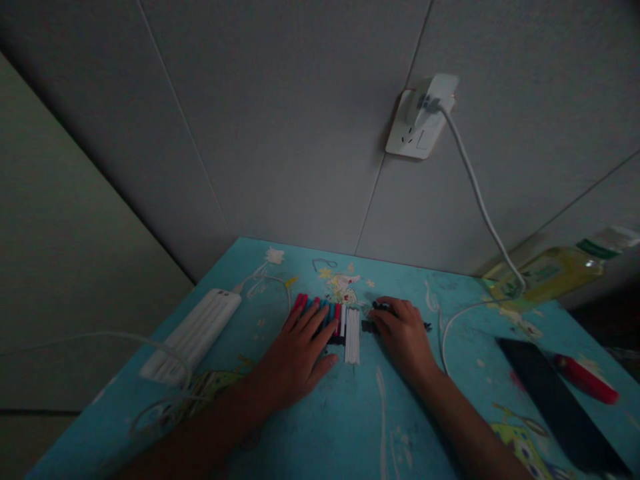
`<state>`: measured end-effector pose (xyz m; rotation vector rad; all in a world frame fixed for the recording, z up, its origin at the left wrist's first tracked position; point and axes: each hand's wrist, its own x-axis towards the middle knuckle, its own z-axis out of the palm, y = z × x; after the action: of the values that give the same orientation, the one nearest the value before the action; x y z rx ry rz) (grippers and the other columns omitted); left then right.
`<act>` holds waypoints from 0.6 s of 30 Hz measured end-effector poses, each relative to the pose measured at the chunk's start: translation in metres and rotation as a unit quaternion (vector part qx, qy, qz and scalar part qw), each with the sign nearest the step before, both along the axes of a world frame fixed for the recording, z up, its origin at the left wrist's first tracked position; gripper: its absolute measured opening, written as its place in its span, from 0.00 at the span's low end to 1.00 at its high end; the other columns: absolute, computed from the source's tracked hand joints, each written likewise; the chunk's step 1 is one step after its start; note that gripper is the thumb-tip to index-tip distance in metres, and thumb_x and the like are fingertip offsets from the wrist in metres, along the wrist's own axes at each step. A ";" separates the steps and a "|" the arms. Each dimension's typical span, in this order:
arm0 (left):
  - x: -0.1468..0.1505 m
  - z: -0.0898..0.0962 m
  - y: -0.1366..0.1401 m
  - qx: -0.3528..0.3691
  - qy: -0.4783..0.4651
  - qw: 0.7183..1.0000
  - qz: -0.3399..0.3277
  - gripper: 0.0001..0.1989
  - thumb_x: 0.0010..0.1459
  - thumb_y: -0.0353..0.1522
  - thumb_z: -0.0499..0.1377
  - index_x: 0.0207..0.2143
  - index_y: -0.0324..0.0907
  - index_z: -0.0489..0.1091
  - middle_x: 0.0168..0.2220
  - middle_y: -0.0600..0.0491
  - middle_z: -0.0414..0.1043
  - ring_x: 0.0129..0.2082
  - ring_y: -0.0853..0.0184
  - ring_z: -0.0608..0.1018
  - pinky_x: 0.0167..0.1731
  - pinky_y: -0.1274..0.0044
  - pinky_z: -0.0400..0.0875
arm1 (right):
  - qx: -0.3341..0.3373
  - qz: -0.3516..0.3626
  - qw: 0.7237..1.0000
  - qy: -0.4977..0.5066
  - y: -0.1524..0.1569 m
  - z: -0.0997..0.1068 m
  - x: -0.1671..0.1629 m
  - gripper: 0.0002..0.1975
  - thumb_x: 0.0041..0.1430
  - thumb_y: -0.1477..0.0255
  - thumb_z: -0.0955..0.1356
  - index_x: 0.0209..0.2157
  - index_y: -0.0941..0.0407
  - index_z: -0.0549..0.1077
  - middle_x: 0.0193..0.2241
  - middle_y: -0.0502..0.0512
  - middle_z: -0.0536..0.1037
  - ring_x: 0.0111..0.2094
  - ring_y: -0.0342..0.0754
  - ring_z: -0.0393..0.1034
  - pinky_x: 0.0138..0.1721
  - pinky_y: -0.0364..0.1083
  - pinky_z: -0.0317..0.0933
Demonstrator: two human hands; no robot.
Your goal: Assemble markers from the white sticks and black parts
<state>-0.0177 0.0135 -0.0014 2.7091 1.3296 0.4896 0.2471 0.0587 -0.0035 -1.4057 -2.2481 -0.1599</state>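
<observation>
My left hand [300,360] lies palm down with its fingers spread over a row of pens with pink, red, blue and black parts [337,317]. It covers much of that row, so their lower parts are partly hidden. Right beside the row stands a bundle of thin white sticks [352,337], laid side by side. My right hand [403,330] is to the right of the sticks, its fingers bent and closed around a small black piece [381,306]. More dark pieces [369,327] lie under and beside its fingers; their kind is too dim to tell.
A white power strip [195,337] with cables is on the left of the blue patterned table [330,433]. At right lie a bottle of yellow liquid [555,270], a long dark flat strip [560,400] and a red object [585,379]. A white cable [475,180] hangs from the wall socket [410,137].
</observation>
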 end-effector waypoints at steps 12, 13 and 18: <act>0.001 0.002 0.000 -0.006 0.002 1.000 -0.004 0.28 0.68 0.43 0.49 0.67 0.45 0.52 0.69 0.46 0.50 0.69 0.52 0.48 0.66 0.52 0.46 | 0.000 0.015 1.000 0.015 -0.004 0.005 0.004 0.10 0.63 0.75 0.67 0.43 0.51 0.78 0.47 0.57 0.77 0.46 0.56 0.68 0.44 0.55 0.62; 0.001 0.002 0.000 -0.006 -0.004 1.000 -0.006 0.28 0.68 0.42 0.50 0.67 0.44 0.52 0.68 0.46 0.51 0.69 0.52 0.50 0.65 0.52 0.48 | 0.000 0.018 1.000 0.021 -0.007 0.007 0.005 0.11 0.63 0.75 0.67 0.44 0.51 0.78 0.47 0.57 0.77 0.46 0.56 0.68 0.44 0.55 0.62; -0.002 0.003 0.003 0.007 -0.087 0.996 -0.007 0.19 0.68 0.36 0.51 0.59 0.41 0.64 0.56 0.44 0.68 0.58 0.56 0.68 0.59 0.60 0.63 | 0.004 0.066 0.995 0.080 -0.034 0.016 0.024 0.16 0.60 0.80 0.64 0.46 0.52 0.75 0.45 0.57 0.78 0.45 0.56 0.70 0.45 0.57 0.63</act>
<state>-0.0200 0.0169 0.0019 2.6147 1.2663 0.7170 0.2713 0.0252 0.0120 -1.2160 -2.1956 -0.0120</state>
